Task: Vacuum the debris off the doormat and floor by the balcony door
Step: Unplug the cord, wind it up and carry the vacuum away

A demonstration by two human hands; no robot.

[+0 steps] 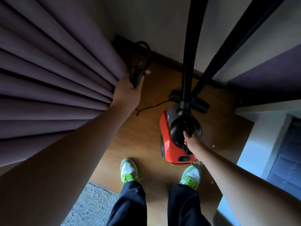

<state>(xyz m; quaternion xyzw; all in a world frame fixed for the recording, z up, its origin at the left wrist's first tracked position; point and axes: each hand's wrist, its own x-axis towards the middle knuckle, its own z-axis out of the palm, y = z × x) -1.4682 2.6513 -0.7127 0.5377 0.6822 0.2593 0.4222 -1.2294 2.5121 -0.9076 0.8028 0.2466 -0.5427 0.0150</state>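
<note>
Red vacuum (167,144) sat between curtain (57,70) and bed edge (263,128); my right hand (192,141) gripped its handle, left hand (128,92) gripped the plug (136,74)

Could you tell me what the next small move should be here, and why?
Probably carry the plug that the left hand grips towards a wall socket behind the curtain: the cord lies slack on the floor and the right hand only grips the red vacuum handle.
</note>
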